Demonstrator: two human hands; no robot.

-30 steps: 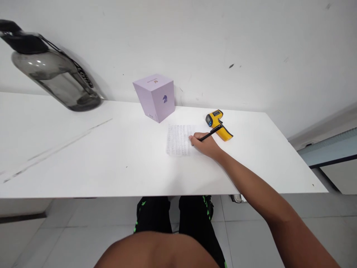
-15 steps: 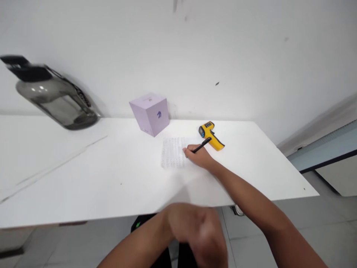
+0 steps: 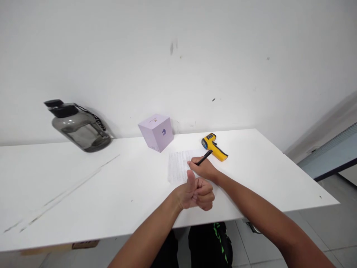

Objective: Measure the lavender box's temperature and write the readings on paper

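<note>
A black pen [image 3: 204,158] is gripped in my right hand [image 3: 205,168], which rests on the table with the pen tilted up to the right. Under and left of that hand lies a sheet of paper [image 3: 177,167] covered in rows of writing; its right part is hidden. My left hand [image 3: 198,192] is raised in front of the paper's near edge, thumb pointing up and the other fingers curled into a fist with nothing in them. Just beyond my right hand a yellow and black infrared thermometer [image 3: 216,148] lies on its side.
A lilac box [image 3: 160,136] stands near the wall behind the paper. Farther left is a grey see-through bottle [image 3: 83,130] with a black lid and strap. The white table [image 3: 83,208] has its front edge near me and ends at the right.
My left hand has risen from below the table edge to in front of the paper, with its thumb now up. The view has tilted upward a little. My right hand keeps the pen.
</note>
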